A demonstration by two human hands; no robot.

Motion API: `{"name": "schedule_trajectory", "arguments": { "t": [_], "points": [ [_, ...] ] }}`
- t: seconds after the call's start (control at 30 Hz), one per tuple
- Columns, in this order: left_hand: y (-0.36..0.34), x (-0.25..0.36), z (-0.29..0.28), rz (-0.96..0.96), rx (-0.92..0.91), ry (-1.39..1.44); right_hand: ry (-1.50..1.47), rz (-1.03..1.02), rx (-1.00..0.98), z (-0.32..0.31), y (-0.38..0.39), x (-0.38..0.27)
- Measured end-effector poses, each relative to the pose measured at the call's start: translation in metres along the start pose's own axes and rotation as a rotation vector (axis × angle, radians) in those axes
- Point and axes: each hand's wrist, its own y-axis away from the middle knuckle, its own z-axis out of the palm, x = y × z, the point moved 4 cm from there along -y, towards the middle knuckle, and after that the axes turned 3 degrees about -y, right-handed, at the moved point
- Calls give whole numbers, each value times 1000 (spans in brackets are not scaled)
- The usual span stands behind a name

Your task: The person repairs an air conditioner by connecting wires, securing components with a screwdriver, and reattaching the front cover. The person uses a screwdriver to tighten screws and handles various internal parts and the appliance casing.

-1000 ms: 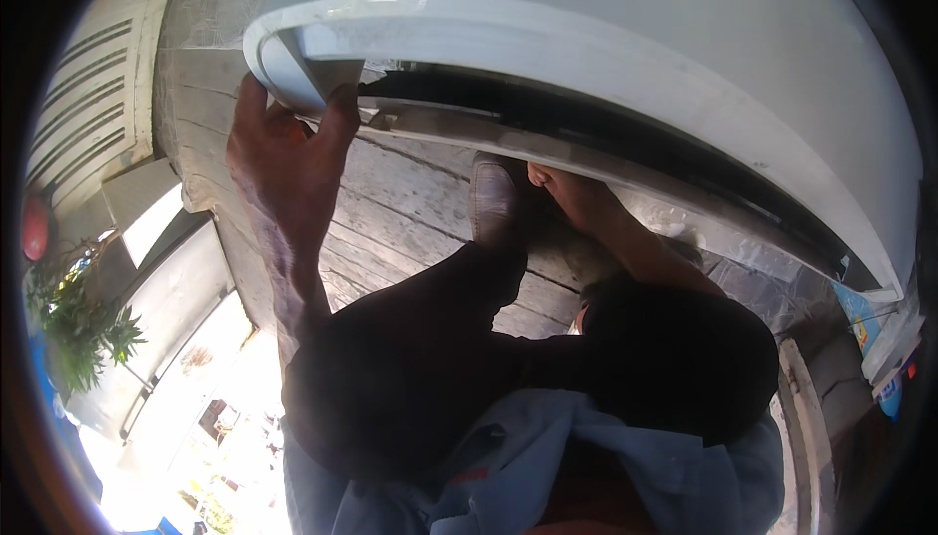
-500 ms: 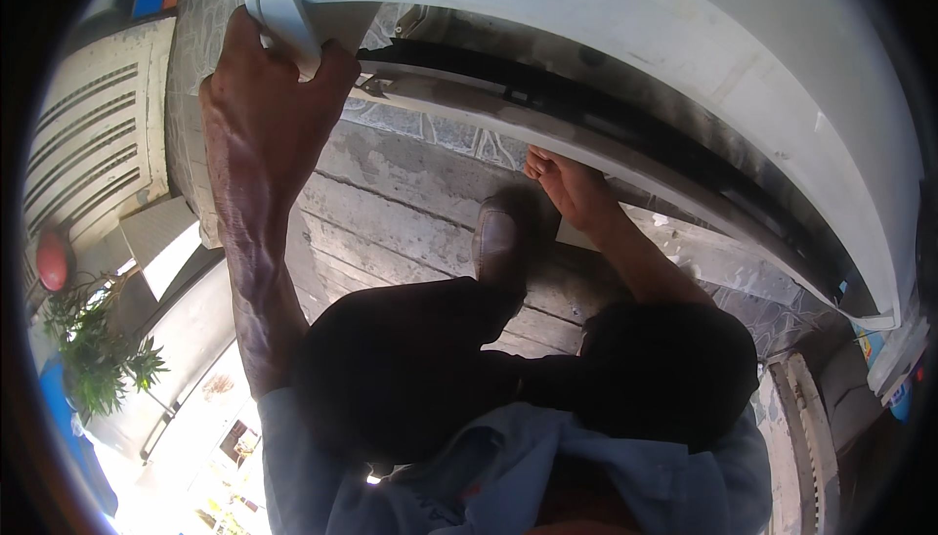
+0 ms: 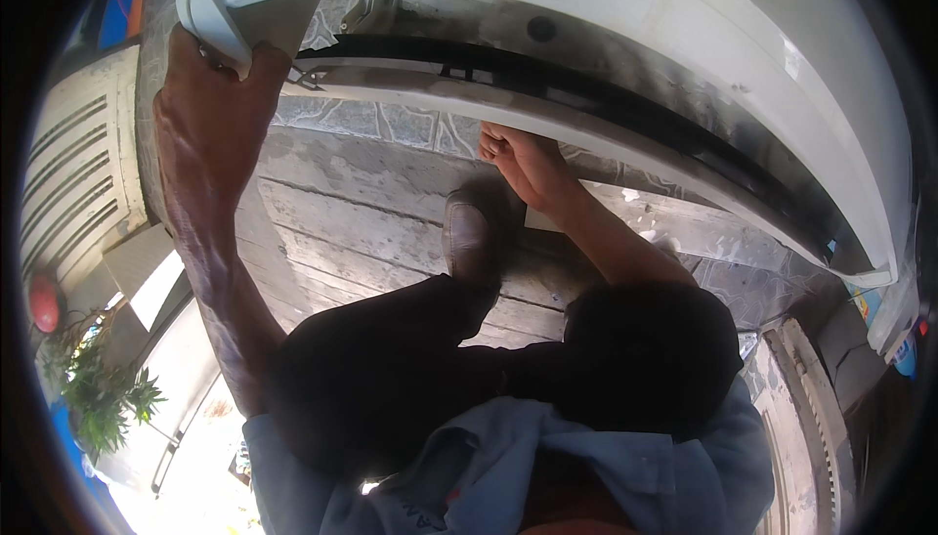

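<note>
A long curved white car bumper (image 3: 625,7) arches across the top of the view, its inner side toward me. A black strip (image 3: 547,85) runs along the inside, above a pale lower lip (image 3: 586,131). My left hand (image 3: 217,95) is closed around the bumper's left end, thumb on the inner side. Just below the lip, near its middle, my right hand (image 3: 523,159) has its fingers curled in. The lip partly covers that hand, and whatever its fingers may hold is hidden.
Under me lie worn grey boards (image 3: 342,213) and patterned paving (image 3: 391,125). My brown shoe (image 3: 469,232) stands below the bumper. A slatted cream panel (image 3: 83,144) and a green plant (image 3: 98,388) are at the left; a worn pale frame (image 3: 796,408) stands at the lower right.
The bumper's left end has shifted left in view, my left hand moving with it. My right hand has also moved left and slightly up, still curled beneath the lip.
</note>
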Motion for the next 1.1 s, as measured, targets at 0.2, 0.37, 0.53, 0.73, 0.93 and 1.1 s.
{"name": "schedule_trajectory", "arguments": {
  "t": [0.2,0.37,0.53,0.73,0.93,1.1],
  "points": [
    [-11,-1,-2,54,14,-4,101,263,-32,12,-2,-27],
    [-5,3,-9,36,29,66,838,442,-424,28,50,-106],
    [5,-23,-19,1,56,104,875,284,-394,90,73,-229],
    [-4,-13,7,72,90,115,1267,120,-12,90,29,-243],
    [-7,-19,14,162,100,316,1761,32,-52,7,-51,-197],
    [-19,-24,12,119,88,179,1793,310,-231,25,-104,-191]
  ]
}}
